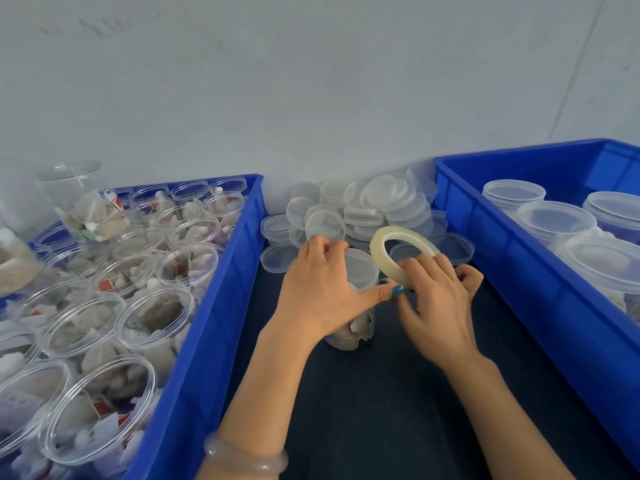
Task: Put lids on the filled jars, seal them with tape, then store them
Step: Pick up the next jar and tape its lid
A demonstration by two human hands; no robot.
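Observation:
A clear filled jar (353, 332) with a translucent lid (360, 266) stands on the dark table between two blue bins. My left hand (318, 289) grips the jar from above, its thumb lying along the lid's rim. My right hand (436, 299) holds a roll of clear tape (384, 249) right beside the lid, and its fingers curl round the lower part of the ring. The jar's middle is hidden behind my left hand.
The left blue bin (207, 327) holds several open filled jars (152, 317). The right blue bin (512, 271) holds lidded jars (554, 220). A heap of loose clear lids (374, 206) lies by the wall behind the jar. Dark table surface (381, 410) stretches toward me.

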